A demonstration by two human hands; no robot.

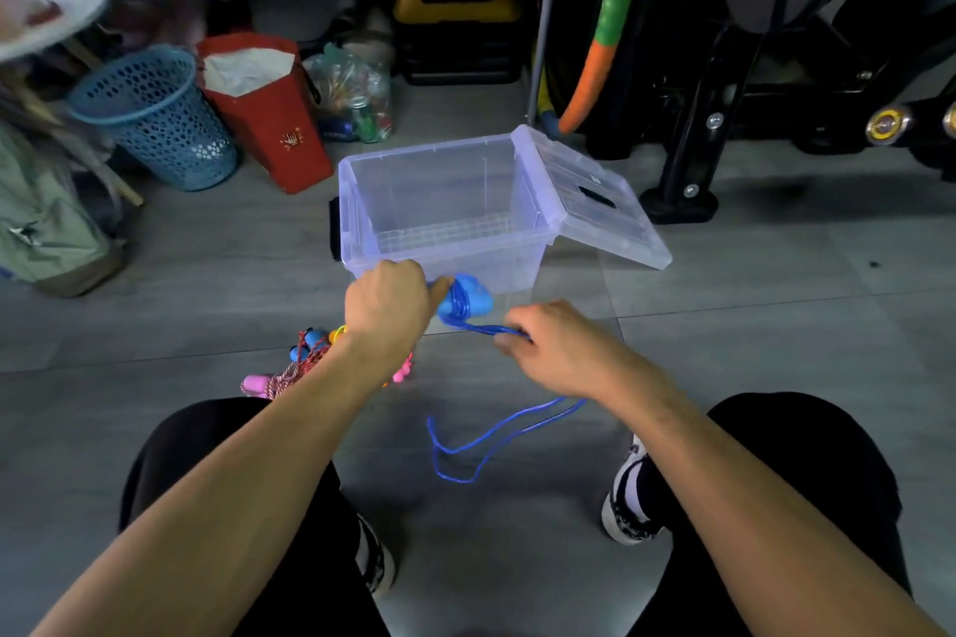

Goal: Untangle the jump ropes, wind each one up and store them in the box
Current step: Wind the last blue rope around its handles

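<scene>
Landmark: clear plastic box [445,202], standing open on the grey tiled floor [750,336], nothing visible inside.

Its lid [595,202] leaned tilted against the box's right rim, lower edge on the floor. A black latch [335,228] showed on the box's left end.

Left hand [385,305] was at the box's near wall, fingers curled round the blue handles [465,300] of the blue jump rope [496,435], with cord already wrapped about them. Right hand [553,347] was just right of and nearer than the handles, pinching several strands of the blue cord stretched taut between the two hands. The slack cord hung below the right hand in loose loops, nearer the person than the box.

A second bundle, a red-and-white rope with pink handles [289,372] and other coloured parts, lay on the floor near the box's near-left corner, partly hidden behind the left forearm.

Beyond the box to the left: blue perforated basket [155,119], red paper bag [269,119].
</scene>
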